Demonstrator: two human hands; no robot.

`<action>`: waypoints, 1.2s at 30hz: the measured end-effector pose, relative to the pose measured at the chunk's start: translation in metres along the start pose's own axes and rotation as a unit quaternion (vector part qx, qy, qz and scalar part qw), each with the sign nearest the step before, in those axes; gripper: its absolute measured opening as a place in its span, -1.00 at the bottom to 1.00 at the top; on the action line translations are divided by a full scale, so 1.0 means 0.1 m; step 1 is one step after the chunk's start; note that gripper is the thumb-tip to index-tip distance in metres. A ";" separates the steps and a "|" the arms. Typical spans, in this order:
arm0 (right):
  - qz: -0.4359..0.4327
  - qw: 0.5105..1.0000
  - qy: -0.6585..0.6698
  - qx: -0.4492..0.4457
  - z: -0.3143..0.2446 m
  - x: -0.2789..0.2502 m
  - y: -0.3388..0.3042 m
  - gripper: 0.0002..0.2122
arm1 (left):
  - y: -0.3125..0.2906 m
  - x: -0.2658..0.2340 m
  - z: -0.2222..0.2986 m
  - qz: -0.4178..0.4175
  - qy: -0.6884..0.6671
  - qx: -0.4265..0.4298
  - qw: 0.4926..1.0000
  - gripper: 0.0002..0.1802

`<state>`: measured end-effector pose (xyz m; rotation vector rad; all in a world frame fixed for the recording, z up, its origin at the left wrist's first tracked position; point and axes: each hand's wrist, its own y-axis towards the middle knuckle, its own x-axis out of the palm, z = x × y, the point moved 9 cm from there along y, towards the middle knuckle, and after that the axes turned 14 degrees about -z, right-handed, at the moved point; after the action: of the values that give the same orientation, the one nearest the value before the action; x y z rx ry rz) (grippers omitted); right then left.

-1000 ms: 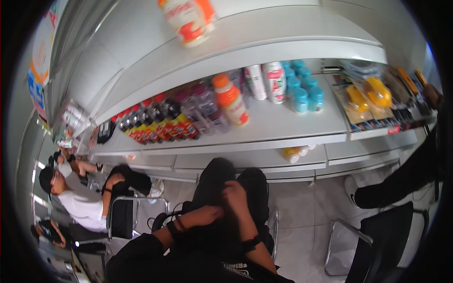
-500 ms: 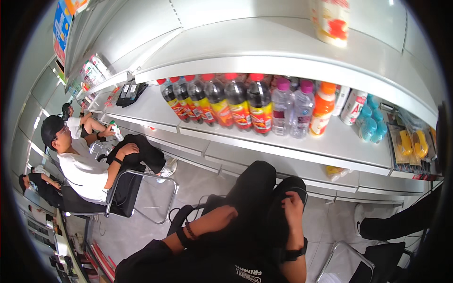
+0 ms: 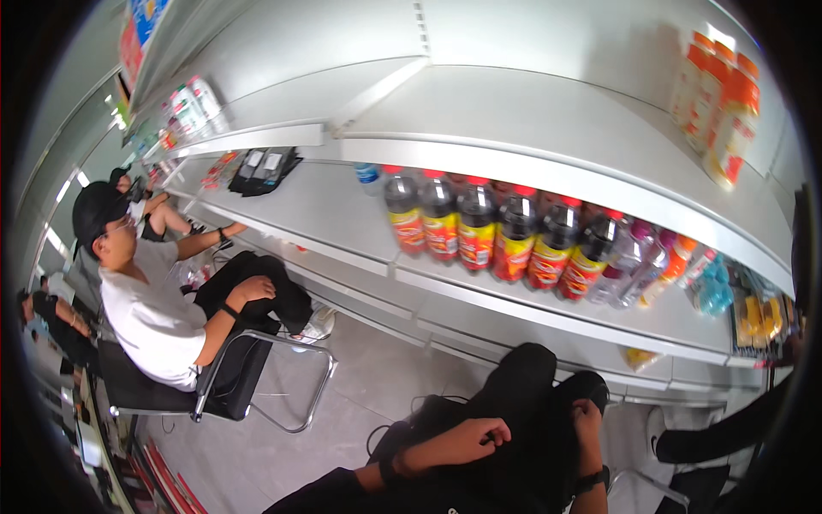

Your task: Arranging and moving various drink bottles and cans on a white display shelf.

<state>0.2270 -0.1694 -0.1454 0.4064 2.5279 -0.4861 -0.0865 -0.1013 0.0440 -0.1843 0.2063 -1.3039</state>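
My left hand [image 3: 462,443] hovers over my black-trousered lap, its fingers loosely curled in with nothing visible in them. On my right knee lies my right hand [image 3: 587,421], its fingers bent and small in view, with no object seen in it. Neither hand touches the shelving. Nearest ahead of them, on the middle shelf [image 3: 317,201], stands a row of dark soda bottles [image 3: 518,236] with red caps and yellow-red labels. To its right are clear purple-capped bottles [image 3: 632,248], an orange-capped bottle [image 3: 676,261] and turquoise-capped items [image 3: 712,289].
Several orange-capped bottles [image 3: 728,120] stand on the upper shelf at right. Black packets [image 3: 264,171] and a blue-labelled bottle [image 3: 366,176] are on the middle shelf. A seated person [image 3: 154,300] reaches toward the shelf at left, in a metal-framed chair [image 3: 330,368]. Another person's dark-trousered leg [image 3: 728,437] is at right.
The view has swung left, so the shelf goods appear farther right. My left hand has curled its fingers more. The seated person's arm now stretches toward the shelf, without the bottle it held.
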 end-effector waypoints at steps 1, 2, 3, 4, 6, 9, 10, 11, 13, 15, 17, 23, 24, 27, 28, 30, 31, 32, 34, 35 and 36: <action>0.016 0.997 -0.078 -0.008 -0.03 -0.02 0.02 -0.83 | -0.01 0.00 -0.01 0.018 -0.003 0.024 1.000 -0.75; 0.008 0.997 -0.081 -0.016 -0.12 -0.01 0.00 -0.83 | -0.02 -0.01 -0.01 0.030 -0.005 0.024 0.999 -0.75; 0.023 0.996 -0.079 -0.030 -0.26 -0.01 -0.03 -0.85 | -0.03 -0.02 -0.03 0.034 -0.008 0.020 0.999 -0.76; 0.039 0.995 -0.077 -0.044 -0.38 -0.02 -0.08 -0.86 | -0.03 -0.02 -0.05 0.037 -0.012 0.016 0.999 -0.77; 0.018 0.995 -0.100 -0.017 -0.46 0.05 -0.09 -0.87 | 0.00 -0.04 -0.12 0.048 -0.027 0.012 0.998 -0.79; -0.026 0.980 -0.195 -0.009 -0.55 0.16 -0.04 -0.82 | 0.09 0.01 -0.27 0.063 -0.040 -0.032 0.997 -0.82; -0.027 0.981 -0.194 -0.005 -0.57 0.14 -0.04 -0.82 | 0.15 0.03 -0.30 0.066 -0.032 -0.023 0.997 -0.83; -0.057 0.979 -0.195 -0.017 -0.67 0.16 -0.05 -0.81 | 0.21 0.04 -0.33 0.069 -0.024 -0.014 0.997 -0.84; -0.085 0.978 -0.192 -0.017 -0.78 0.15 -0.11 -0.81 | 0.34 0.05 -0.30 0.060 -0.011 -0.020 0.998 -0.84; -0.116 0.979 -0.153 -0.070 -0.95 0.14 -0.14 -0.77 | 0.47 0.06 -0.19 0.055 0.010 -0.019 0.998 -0.85; -0.119 0.980 -0.140 -0.071 -1.00 0.09 -0.14 -0.76 | 0.58 0.06 -0.10 0.055 0.017 -0.008 0.998 -0.86; -0.090 0.982 -0.126 -0.112 -0.98 0.07 -0.17 -0.73 | 0.80 0.13 0.03 0.074 0.014 0.008 0.997 -0.86; -0.085 0.983 -0.126 -0.106 -0.96 0.06 -0.18 -0.73 | 0.82 0.17 0.02 0.066 0.013 0.009 0.998 -0.86; -0.076 0.982 -0.129 -0.119 -0.99 0.01 -0.20 -0.74 | 0.83 0.24 0.03 0.066 0.012 0.015 0.998 -0.86; -0.079 0.981 -0.130 -0.124 -0.99 0.02 -0.21 -0.74 | 0.82 0.26 0.02 0.064 -0.005 0.014 0.998 -0.86; -0.083 0.979 -0.133 -0.128 -0.98 0.05 -0.22 -0.74 | 0.80 0.29 0.01 0.061 -0.024 0.014 0.998 -0.87; -0.076 0.979 -0.132 -0.133 -0.99 0.08 -0.23 -0.74 | 0.79 0.31 -0.01 0.058 -0.015 0.006 0.998 -0.87; -0.069 0.979 -0.135 -0.138 -0.99 0.06 -0.22 -0.74 | 0.81 0.33 -0.02 0.055 -0.008 0.002 0.998 -0.87; -0.089 0.979 -0.127 -0.129 -0.94 0.11 -0.22 -0.74 | 0.84 0.36 -0.03 0.058 -0.004 0.010 0.998 -0.87; -0.108 0.980 -0.111 -0.123 -0.93 0.16 -0.21 -0.74 | 0.84 0.35 -0.02 0.062 0.006 0.013 0.998 -0.86; -0.108 0.980 -0.113 -0.123 -0.95 0.17 -0.21 -0.74 | 0.87 0.36 -0.01 0.062 0.005 0.014 0.998 -0.86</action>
<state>0.1634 -0.1457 -0.0734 -0.0170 2.3799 -0.2750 0.0032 -0.1144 0.0197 -0.1393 0.2041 -1.1835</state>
